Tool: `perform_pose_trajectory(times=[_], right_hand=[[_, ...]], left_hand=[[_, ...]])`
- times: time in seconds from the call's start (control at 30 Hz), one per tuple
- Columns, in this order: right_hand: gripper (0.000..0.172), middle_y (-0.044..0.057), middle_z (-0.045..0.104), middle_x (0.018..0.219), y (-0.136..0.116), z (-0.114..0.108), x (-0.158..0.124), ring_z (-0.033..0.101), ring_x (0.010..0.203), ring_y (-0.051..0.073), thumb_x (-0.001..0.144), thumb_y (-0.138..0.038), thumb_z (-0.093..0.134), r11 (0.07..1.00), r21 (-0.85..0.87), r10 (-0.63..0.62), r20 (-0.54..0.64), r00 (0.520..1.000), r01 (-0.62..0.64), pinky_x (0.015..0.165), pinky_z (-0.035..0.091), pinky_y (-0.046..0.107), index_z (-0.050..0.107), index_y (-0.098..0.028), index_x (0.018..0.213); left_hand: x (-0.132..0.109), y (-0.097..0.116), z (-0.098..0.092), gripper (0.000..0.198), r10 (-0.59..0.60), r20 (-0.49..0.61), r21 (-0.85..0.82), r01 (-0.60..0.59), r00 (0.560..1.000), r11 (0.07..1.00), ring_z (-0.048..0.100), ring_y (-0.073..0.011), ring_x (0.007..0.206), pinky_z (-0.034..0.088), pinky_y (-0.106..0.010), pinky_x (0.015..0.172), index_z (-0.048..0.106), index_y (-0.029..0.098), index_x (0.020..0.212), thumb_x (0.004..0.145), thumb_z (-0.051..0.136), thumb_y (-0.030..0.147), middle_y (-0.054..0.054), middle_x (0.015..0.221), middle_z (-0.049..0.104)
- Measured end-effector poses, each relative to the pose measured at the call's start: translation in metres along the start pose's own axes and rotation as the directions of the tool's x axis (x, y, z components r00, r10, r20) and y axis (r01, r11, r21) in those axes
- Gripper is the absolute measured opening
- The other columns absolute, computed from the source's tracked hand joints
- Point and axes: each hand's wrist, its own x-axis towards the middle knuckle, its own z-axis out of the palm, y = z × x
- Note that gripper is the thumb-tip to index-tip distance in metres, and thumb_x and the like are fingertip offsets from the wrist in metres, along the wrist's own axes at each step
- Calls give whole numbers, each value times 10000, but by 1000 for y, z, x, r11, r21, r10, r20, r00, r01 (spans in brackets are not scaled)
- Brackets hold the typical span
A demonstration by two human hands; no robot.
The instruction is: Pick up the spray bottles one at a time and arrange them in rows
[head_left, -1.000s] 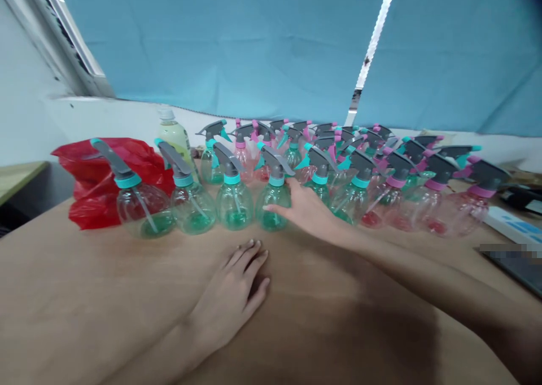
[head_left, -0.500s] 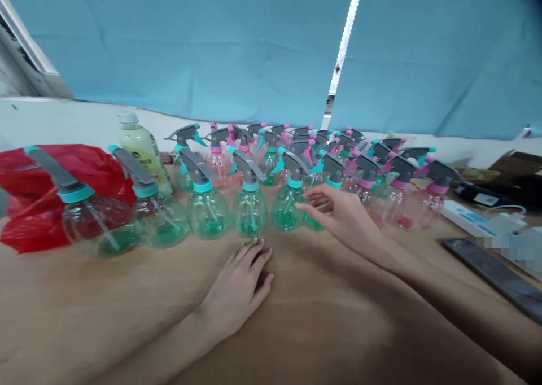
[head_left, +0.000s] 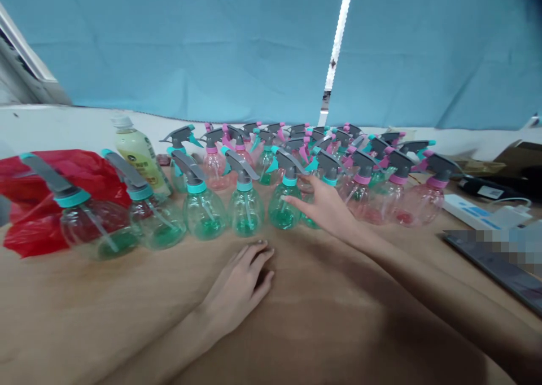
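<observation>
Several round clear spray bottles with grey triggers stand in rows on the wooden table (head_left: 178, 300). Those with teal collars look green, those with pink collars look pink. My right hand (head_left: 324, 207) is at a green spray bottle (head_left: 285, 207) in the front row, its thumb in front of the bottle and its fingers behind, spread apart and not closed on it. My left hand (head_left: 241, 278) lies flat on the table, fingers a little apart, holding nothing. Just beyond it stands another green spray bottle (head_left: 246, 210).
A red plastic bag (head_left: 29, 215) and a bottle of pale yellow liquid (head_left: 138, 156) are at the left. On the right lie a white power strip (head_left: 470, 213) and a dark flat device (head_left: 486, 261). A blue cloth (head_left: 254, 52) hangs behind.
My right hand has moved slightly left and closer around the front-row green bottle. My left hand stays on the table. The view has shifted slightly.
</observation>
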Motion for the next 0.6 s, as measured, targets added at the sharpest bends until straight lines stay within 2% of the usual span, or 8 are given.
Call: perform_pose_trajectory(times=[0.13,0.23,0.33,0.43,0.6], right_hand=[[597,165,688,1016,-6,6,11,659,896,342,796,-605,572,986,-159,57,64,996,-46,685,481,414,565,-113,1133],[581,136,691,918,-10,12,17,652,802,313,807,-608,549,979,-196,60,47,997,-50,588,423,352,572,-121,1123],[529,115,686,862,-10,17,16,639,750,290,821,-566,558,975,-217,43,16,999,-38,556,377,322,572,-132,1122],[486,82,658,745,-6,16,8,613,650,254,821,-593,540,971,-240,11,8,1000,-9,534,359,309,595,-155,1023],[515,58,656,757,-6,-8,-22,615,663,238,810,-603,562,976,-192,-100,38,994,106,568,424,322,545,-172,1092]], left_hand=[[-1,-2,1,286,9,-12,-26,-9,1000,1000,527,-258,1209,450,-432,1003,529,190,1234,968,437,243,-101,1288,550],[-2,-3,3,287,8,-30,-47,-9,1000,999,543,-253,1188,458,-425,993,530,196,1234,963,449,242,-95,1281,555],[-2,-2,3,279,2,-35,-65,-4,999,998,551,-254,1173,462,-428,985,537,202,1223,960,455,248,-91,1267,563],[-2,1,0,266,-13,-36,-91,10,999,996,565,-249,1151,470,-420,968,536,206,1210,964,442,247,-88,1250,568],[-1,4,-10,267,-64,-32,-150,59,997,987,598,-241,1090,485,-404,929,523,223,1215,965,443,270,-69,1202,597]])
